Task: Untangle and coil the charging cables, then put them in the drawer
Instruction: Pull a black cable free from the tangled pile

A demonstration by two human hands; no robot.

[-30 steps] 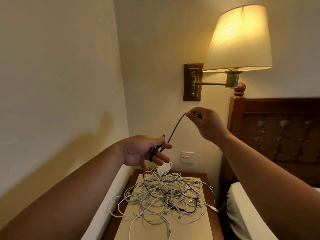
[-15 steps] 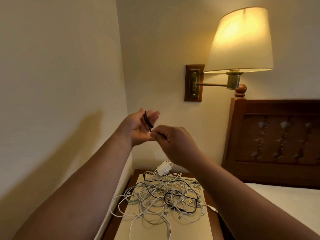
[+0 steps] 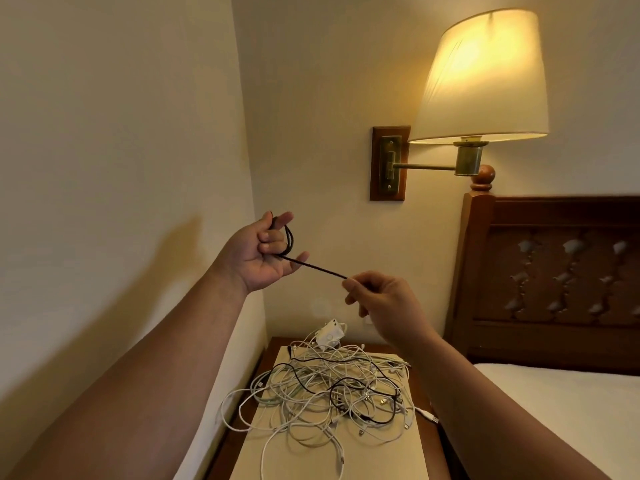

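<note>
Black cable [image 3: 313,266] is looped round the curled fingers of the left hand [image 3: 263,252], and a taut stretch runs from there to the right hand [image 3: 384,303], which pinches it at the fingertips. The tangle of cables [image 3: 329,389] lies on the nightstand [image 3: 278,342] below.

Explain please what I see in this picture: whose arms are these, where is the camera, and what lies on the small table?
There is no machine here: these are a person's two bare arms, and the single camera sits on that person's head, looking forward and down. The left hand holds a few small loops of a thin black charging cable at its fingers. The right hand pinches the same cable further along, so a straight piece stretches between the hands. Below, on the brown wooden bedside table, lies a tangled heap of white and black cables with a white charger block behind it.
</note>
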